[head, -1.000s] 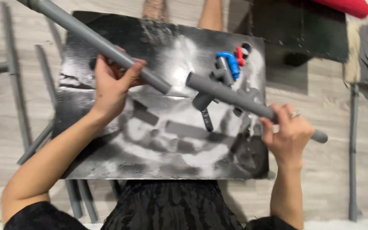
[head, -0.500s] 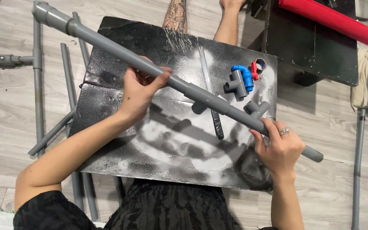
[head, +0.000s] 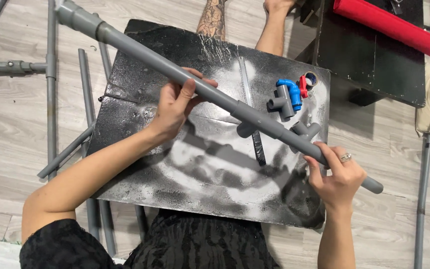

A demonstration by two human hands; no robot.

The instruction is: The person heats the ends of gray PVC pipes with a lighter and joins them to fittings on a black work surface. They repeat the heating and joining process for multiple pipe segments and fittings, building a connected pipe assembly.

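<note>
I hold a long grey plastic pipe assembly (head: 140, 52) slanting from upper left to lower right above a black board sprayed with white paint (head: 140, 164). My left hand (head: 177, 102) grips the pipe near its middle. My right hand (head: 337, 174), wearing a ring, grips it near the lower right end. A grey tee fitting (head: 255, 122) joins the pipe between my hands. A socket fitting (head: 73, 14) caps the upper left end.
Grey and blue pipe fittings with a red valve handle (head: 292, 94) lie on the board's upper right. Several loose grey pipes (head: 51, 84) lie on the wood floor at left, another (head: 421, 199) at right. A red roll (head: 391, 27) rests on a black case. Another person's arms (head: 215, 20) reach in at the top.
The pipe assembly has been joined into one continuous length and now lies lower and straighter. My left hand shifted along it, and the view moved so more floor shows at left.
</note>
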